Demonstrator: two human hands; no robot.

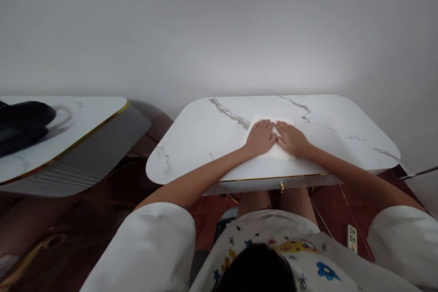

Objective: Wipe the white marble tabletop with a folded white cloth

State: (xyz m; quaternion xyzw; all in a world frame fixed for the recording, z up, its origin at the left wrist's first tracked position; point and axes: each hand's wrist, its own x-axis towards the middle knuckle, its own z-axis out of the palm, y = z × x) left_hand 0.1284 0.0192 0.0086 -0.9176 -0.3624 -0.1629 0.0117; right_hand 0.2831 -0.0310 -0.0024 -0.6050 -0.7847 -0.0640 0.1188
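Observation:
A white cloth or tissue [280,151] lies flat on the white marble-patterned tabletop [191,141], a little right of its middle. My left hand [260,138] rests palm down on its left part, fingers stretched out. Beside it, my right hand [291,138] presses flat on the right part, fingers extended toward the left hand. The two hands touch or nearly touch at the thumbs. The cloth's edges show behind the fingertips and in front of the hands.
A gold knob [282,187] sits on the table's front. At the left stands another marble-patterned table [92,109] with black objects [27,121] on it. A grey wall [219,32] rises behind. A power strip [352,238] lies on the red floor at the right.

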